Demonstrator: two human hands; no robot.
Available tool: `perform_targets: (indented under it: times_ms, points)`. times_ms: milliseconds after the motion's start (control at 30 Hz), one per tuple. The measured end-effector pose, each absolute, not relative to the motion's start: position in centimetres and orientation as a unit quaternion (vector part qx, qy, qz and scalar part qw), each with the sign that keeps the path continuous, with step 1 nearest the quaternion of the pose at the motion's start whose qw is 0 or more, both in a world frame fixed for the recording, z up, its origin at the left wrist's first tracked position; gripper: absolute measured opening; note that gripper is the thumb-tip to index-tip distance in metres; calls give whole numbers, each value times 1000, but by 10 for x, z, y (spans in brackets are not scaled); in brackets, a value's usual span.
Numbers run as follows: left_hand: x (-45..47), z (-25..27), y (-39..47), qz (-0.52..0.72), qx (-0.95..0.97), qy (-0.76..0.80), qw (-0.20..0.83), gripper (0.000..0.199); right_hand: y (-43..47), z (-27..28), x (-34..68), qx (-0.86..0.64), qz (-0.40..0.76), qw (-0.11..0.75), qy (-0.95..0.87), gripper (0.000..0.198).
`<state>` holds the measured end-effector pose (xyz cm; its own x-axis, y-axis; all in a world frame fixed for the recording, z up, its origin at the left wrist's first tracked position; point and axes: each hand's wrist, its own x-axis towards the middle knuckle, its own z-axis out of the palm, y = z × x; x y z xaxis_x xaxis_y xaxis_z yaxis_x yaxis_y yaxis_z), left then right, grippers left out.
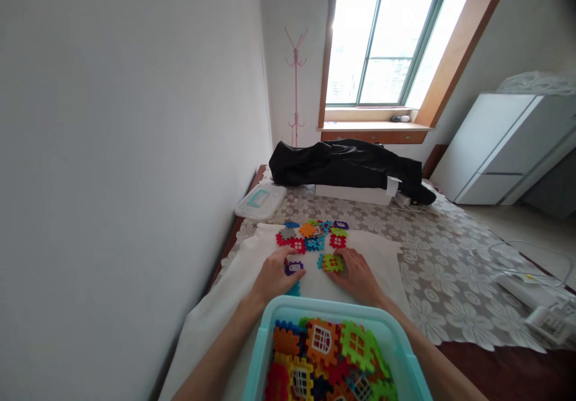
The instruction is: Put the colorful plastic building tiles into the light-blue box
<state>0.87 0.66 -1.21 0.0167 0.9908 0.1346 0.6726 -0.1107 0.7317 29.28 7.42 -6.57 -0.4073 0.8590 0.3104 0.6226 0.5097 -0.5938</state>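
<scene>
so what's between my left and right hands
Left to right in the head view: purple plastic window piece, white cloth, blue plastic piece, lime-green plastic window piece.

At my nine o'clock a plain white wall rises close; at twelve I see a pink coat stand, at one a wood-framed window (daylight nearly whitens it out), at two a white cabinet above pale floor.

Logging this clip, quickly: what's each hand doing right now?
Left hand: closed, holding a purple block.
Right hand: closed, holding a green block.
</scene>
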Motion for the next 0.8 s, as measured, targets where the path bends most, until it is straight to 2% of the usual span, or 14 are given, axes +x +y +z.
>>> perform_targets:
  times_ms: [100,200,300,400,600,667,800]
  points:
    - [-2,-3,3,296,694,601,264,45,74,-65,292,-449,188,292,-824,34]
    - [-12,5,0,227,735,593,239,54,73,-64,291,-439,185,282,-833,36]
    - [-17,10,-3,169,758,577,252,57,73,-62,290,-440,196,281,-830,24]
    - [-18,10,-4,141,777,563,244,48,74,-60,289,-458,200,277,-821,16]
    - [-18,-4,0,115,796,554,215,26,73,-61,290,-447,192,280,-828,26]
    - [-17,-7,0,120,795,553,221,28,74,-61,290,-450,187,277,-828,22]
    - [-11,-7,-1,124,794,551,222,45,74,-62,289,-451,185,275,-829,17]
